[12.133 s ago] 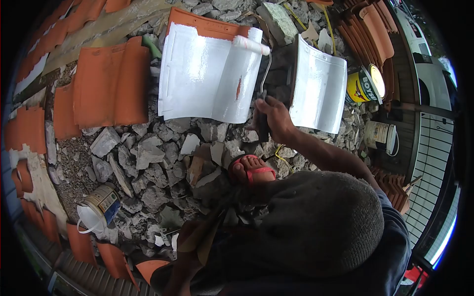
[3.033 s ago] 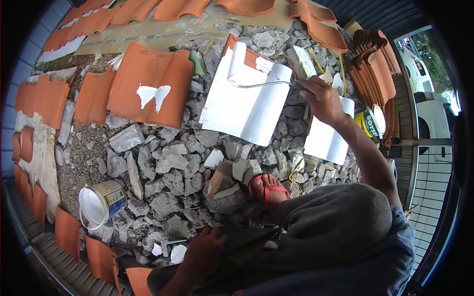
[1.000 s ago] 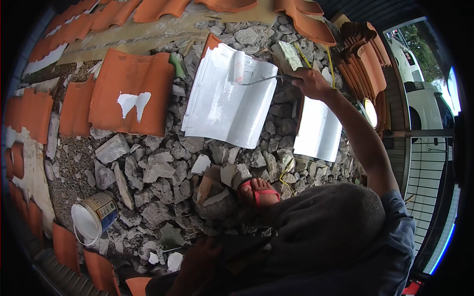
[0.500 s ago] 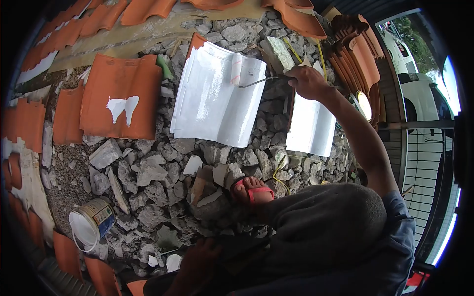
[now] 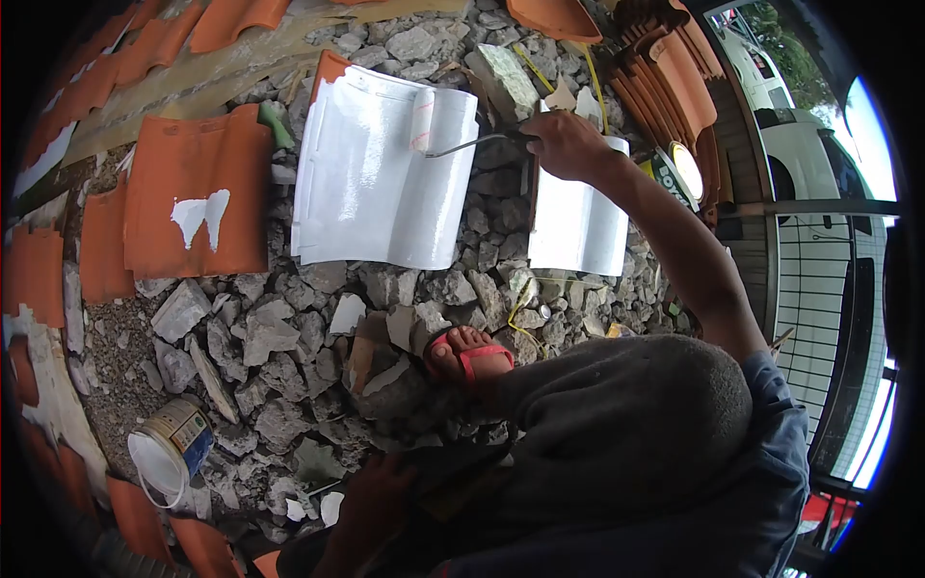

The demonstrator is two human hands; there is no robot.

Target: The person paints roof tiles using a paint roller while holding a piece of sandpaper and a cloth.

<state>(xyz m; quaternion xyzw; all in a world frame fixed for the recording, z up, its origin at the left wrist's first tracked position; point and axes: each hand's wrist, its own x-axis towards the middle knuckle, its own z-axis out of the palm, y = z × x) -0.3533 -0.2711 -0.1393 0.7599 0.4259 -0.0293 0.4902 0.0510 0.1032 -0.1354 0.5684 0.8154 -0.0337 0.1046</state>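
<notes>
My right hand [image 5: 568,144] is closed round the dark handle of a paint roller. The roller's white sleeve [image 5: 422,119] lies on the upper right part of a roof tile [image 5: 376,183] coated white, with bare orange at its top left corner. A second white tile [image 5: 578,217] lies under my right forearm. To the left, an orange tile [image 5: 198,183] carries a white paint patch. My left hand [image 5: 381,486] is low in the shade beside a dark flat object [image 5: 453,467]; its fingers are dim, and whether they grip that object is unclear.
Broken rubble [image 5: 279,332] covers the ground round my sandalled foot [image 5: 472,354]. A white-mouthed bucket [image 5: 171,448] tilts at lower left. An open paint can [image 5: 679,173] and stacked orange tiles [image 5: 665,87] are at right. Yellow cord [image 5: 525,323] lies on the stones.
Earlier, the main tile's top had more bare orange; now most of it is white. Over the last second, the roller has stayed near the tile's upper right while the view shifted.
</notes>
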